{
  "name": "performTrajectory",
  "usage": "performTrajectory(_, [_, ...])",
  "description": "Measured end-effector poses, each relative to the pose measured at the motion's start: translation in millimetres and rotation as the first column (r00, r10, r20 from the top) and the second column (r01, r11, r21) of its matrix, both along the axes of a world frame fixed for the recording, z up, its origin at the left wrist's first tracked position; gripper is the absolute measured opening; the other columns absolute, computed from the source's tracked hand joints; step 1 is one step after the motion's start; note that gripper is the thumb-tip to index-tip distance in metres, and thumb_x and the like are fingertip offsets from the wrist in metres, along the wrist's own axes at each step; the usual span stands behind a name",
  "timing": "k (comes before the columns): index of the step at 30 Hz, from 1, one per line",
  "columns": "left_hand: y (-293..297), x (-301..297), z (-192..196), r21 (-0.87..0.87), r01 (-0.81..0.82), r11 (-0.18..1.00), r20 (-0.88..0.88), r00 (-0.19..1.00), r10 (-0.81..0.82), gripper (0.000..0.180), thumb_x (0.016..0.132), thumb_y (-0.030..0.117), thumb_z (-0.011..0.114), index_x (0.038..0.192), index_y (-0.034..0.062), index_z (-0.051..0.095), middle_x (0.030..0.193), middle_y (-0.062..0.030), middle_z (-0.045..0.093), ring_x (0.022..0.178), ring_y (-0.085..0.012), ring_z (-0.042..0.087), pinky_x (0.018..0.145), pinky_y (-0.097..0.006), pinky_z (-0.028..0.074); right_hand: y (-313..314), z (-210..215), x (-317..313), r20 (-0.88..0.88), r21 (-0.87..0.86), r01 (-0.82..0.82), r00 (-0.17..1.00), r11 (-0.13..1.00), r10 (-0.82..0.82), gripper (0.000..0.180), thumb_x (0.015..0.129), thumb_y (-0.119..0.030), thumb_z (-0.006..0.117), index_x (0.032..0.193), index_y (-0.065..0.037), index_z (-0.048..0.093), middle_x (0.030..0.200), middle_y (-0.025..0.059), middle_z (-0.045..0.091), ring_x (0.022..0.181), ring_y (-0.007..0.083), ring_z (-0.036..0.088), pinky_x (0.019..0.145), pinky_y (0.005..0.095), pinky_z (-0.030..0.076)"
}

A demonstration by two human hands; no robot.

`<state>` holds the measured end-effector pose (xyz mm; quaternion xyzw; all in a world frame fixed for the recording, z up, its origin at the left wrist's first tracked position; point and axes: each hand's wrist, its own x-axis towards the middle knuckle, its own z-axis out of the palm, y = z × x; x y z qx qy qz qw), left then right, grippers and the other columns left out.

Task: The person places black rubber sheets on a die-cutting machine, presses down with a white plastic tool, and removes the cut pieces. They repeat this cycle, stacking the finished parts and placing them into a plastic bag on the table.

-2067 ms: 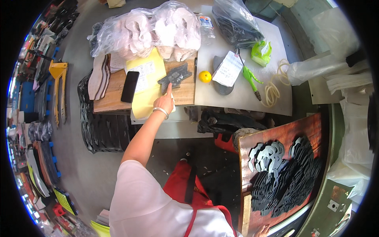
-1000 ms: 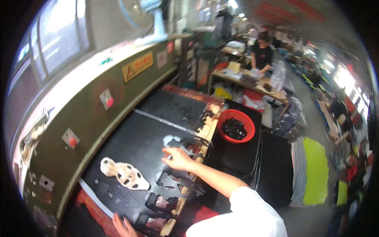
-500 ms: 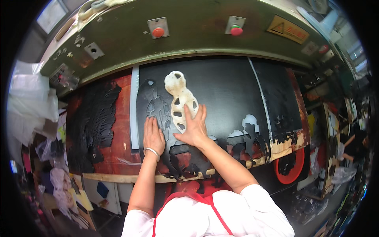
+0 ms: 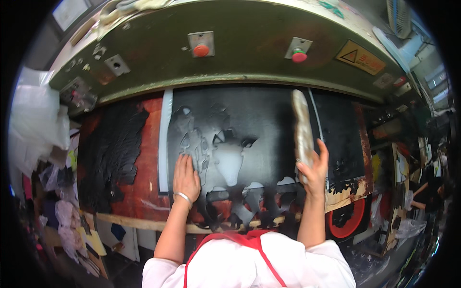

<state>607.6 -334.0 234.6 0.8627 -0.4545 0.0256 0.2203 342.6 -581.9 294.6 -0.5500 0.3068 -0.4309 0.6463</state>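
From where I stand, the head view, the only one here, shows a person bent over a dark sheet (image 4: 266, 125) on a reddish worktop (image 4: 150, 163), facing a green machine beam (image 4: 245, 45). The left hand (image 4: 186, 178) is open, fingers together, laid flat over cut outlines (image 4: 194, 139) in the sheet. The right hand (image 4: 314, 168) is gripping the lower end of a long pale form (image 4: 302, 129), thumb to one side of it and fingers to the other. The form stands turned up edgewise, reaching away beyond the right hand and well apart from the left; I can't tell whether its edge touches the sheet. Between the hands, nearer the left one, lies a pale shaped patch (image 4: 228, 165). Outward of the left hand come a white strip (image 4: 166, 139) and a heap of dark pieces (image 4: 113, 158); a red basin (image 4: 355, 218) sits outward and below the right.

I'd judge the step in hand to be repositioning the form while the left hand steadies the sheet. The next move, to my eye, calls for tipping the form level under control, over uncut material clear of those outlines.
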Motion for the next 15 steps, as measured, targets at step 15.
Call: performTrajectory(15, [7,13,-18,0.037,0.064,0.997,0.138,0.988,-0.068,0.042,0.092,0.014,0.048,0.127,-0.0081,0.049,0.134,-0.0291,0.045,0.127,-0.0414,0.04,0.109,-0.046,0.031,-12,-44,-107,0.451,0.605,0.173,0.729,0.777,-0.514,0.042,0.082,-0.008,0.063,0.122,0.002,0.053,0.101,0.0088,0.061,0.091,0.0183,0.061,0.084,0.0365,0.053])
